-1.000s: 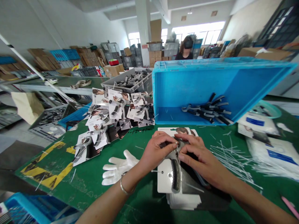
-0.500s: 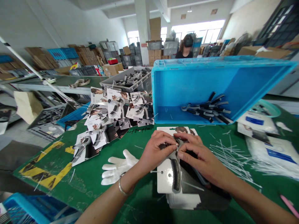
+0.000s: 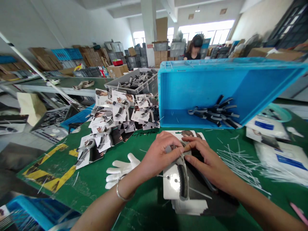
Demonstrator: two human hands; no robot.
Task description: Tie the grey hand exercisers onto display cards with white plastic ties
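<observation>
A grey and black plier-like tool (image 3: 184,181) lies on a printed card (image 3: 171,184), which rests on a stack of cards (image 3: 190,207). My left hand (image 3: 161,155) is closed at the tool's upper end, thumb and fingers pinched together. Against the same spot, my right hand (image 3: 204,157) pinches with thumb and forefinger, its fingertips close to the left ones. A small pale piece shows between the fingertips, too small to make out fully. White ties (image 3: 201,193) stick out through the card.
Carded tools (image 3: 122,110) are piled at the left, near a white glove (image 3: 120,170). A blue crate (image 3: 207,83) on its side holds several tools (image 3: 216,112). Loose ties (image 3: 240,166) and plastic bags (image 3: 284,160) lie right. A person (image 3: 193,48) is behind the crate.
The view has shifted slightly. My left hand has turned a little over the tool's upper end, and its wrist sits further left. My right hand stays pinched there.
</observation>
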